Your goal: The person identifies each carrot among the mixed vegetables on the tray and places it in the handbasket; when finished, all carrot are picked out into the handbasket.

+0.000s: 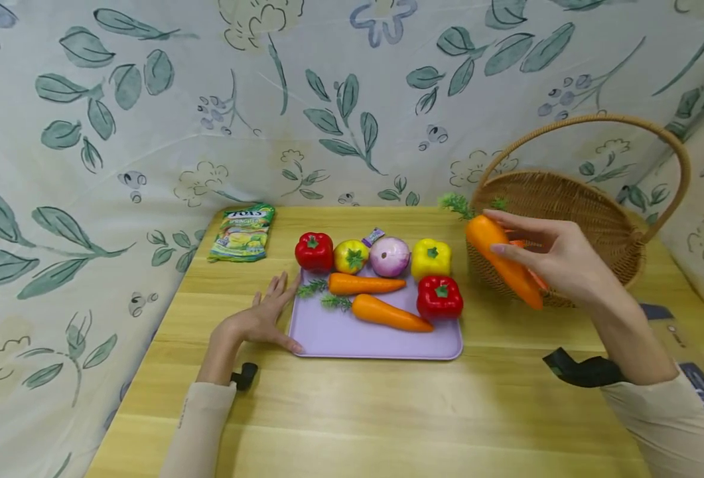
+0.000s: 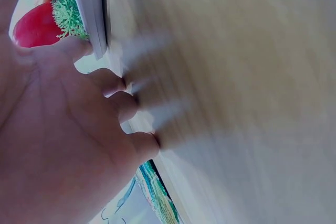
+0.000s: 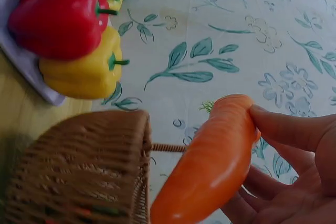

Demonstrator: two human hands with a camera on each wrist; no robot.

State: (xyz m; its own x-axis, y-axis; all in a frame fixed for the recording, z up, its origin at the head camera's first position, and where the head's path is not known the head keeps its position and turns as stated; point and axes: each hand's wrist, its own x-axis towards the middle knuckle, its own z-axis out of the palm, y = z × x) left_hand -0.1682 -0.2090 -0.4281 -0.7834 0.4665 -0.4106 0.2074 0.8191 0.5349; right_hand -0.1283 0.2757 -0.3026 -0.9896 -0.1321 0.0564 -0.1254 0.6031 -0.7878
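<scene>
My right hand point(image 1: 557, 255) grips an orange carrot point(image 1: 501, 259) between thumb and fingers, in front of the wicker basket point(image 1: 557, 199). The carrot slants with its green top up and to the left. Behind it, more orange-red and a second green tuft point(image 1: 498, 203) show, mostly hidden. In the right wrist view the carrot point(image 3: 207, 161) hangs beside the basket's rim. My left hand point(image 1: 262, 318) is spread at the left edge of the lilac tray point(image 1: 352, 342), thumb at its near corner. Its fingertips rest on the table in the left wrist view.
On the tray lie two carrots point(image 1: 390, 313) and a red bell pepper point(image 1: 440, 297). Along its back edge are another red pepper point(image 1: 314, 252), a yellow-red one point(image 1: 350, 256), an onion point(image 1: 390, 257) and a yellow pepper point(image 1: 431, 259). A green snack bag point(image 1: 243, 234) lies back left.
</scene>
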